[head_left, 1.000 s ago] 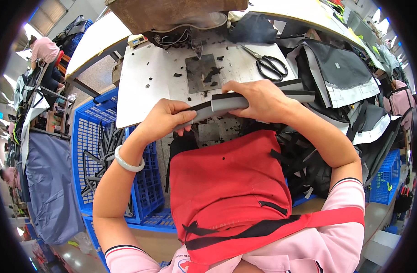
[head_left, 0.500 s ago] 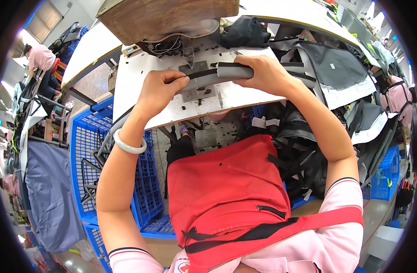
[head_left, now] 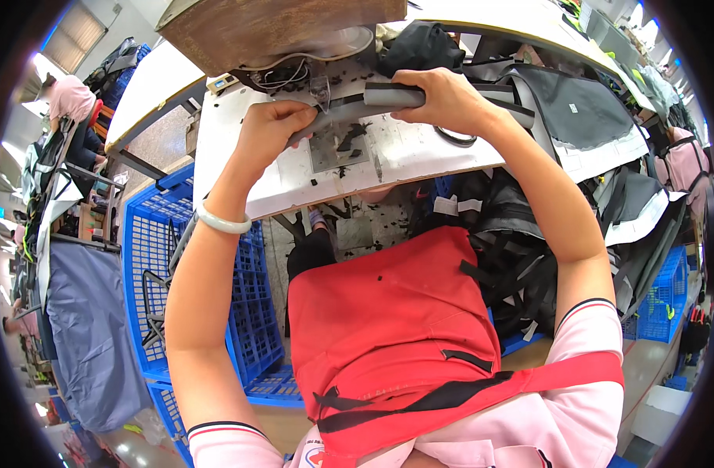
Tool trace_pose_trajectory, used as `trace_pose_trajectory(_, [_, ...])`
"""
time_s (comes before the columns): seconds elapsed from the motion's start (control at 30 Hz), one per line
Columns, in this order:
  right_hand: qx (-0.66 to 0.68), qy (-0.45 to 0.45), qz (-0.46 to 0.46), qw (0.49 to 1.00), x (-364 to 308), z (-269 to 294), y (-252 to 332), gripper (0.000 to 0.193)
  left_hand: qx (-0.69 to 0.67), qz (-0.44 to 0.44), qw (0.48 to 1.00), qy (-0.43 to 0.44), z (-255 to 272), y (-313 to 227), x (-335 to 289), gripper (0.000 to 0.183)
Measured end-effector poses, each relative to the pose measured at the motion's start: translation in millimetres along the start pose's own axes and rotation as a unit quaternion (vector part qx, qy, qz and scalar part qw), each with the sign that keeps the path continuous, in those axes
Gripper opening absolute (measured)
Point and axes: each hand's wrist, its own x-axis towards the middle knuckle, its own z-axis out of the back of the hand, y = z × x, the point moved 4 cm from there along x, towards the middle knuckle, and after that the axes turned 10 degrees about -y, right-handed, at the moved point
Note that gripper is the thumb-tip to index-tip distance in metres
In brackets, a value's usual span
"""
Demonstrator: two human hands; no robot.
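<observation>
A grey strip of material [head_left: 343, 110] with a black edge stretches between my hands, just in front of the presser and needle area [head_left: 319, 87] of a sewing machine. My left hand [head_left: 272, 131] pinches the strip's left part between thumb and fingers. My right hand [head_left: 448, 100] is closed around a rolled or folded part of the strip [head_left: 389, 95], and more of it trails past the wrist to the right. Below the strip, a metal plate [head_left: 329, 156] is set into the white tabletop [head_left: 240, 168], with black scraps lying on it.
The machine's brown head [head_left: 279, 31] overhangs the table's far side. Dark cloth [head_left: 423, 56] lies behind my right hand. Grey panels [head_left: 571, 113] and black straps [head_left: 513, 288] pile up on the right. A blue plastic crate [head_left: 142, 265] stands at left. Another person [head_left: 70, 97] sits far left.
Both hands have moved slightly away from me with the strip, toward the machine. More of the metal plate and its black scraps now shows beneath the strip.
</observation>
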Motion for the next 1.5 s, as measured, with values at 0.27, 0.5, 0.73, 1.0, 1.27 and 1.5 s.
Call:
trace_pose_trajectory(0.27, [-0.043, 0.051, 0.207, 0.976, -74, -39, 98, 0.024, 0.252, -0.186, 0.949, 0.025, -10, -29, -45, 0.025])
trace_pose_trajectory(0.5, [-0.095, 0.069, 0.307, 0.945, -84, -111, 159, 0.012, -0.053, -0.015, 0.994, 0.098, -50, -31, -58, 0.031])
trace_pose_trajectory(0.73, [-0.012, 0.049, 0.061, 0.997, -66, -10, 45, 0.034, 0.004, 0.148, 0.968, 0.201, 9, 29, -101, 0.032])
trace_pose_trajectory(1.0, [-0.005, -0.019, 0.031, 0.999, -41, 10, 25, 0.038, 0.056, -0.02, 0.998, 0.025, 7, -18, -61, 0.025])
trace_pose_trajectory(1.27, [0.009, -0.049, 0.059, 0.997, -25, 6, 7, 0.037, 0.041, 0.017, 0.999, 0.027, 0, -8, -32, 0.026])
trace_pose_trajectory(1.5, [0.028, -0.07, 0.051, 0.996, -22, 7, -1, 0.038, 0.018, 0.014, 0.999, 0.025, -2, -10, -21, 0.029])
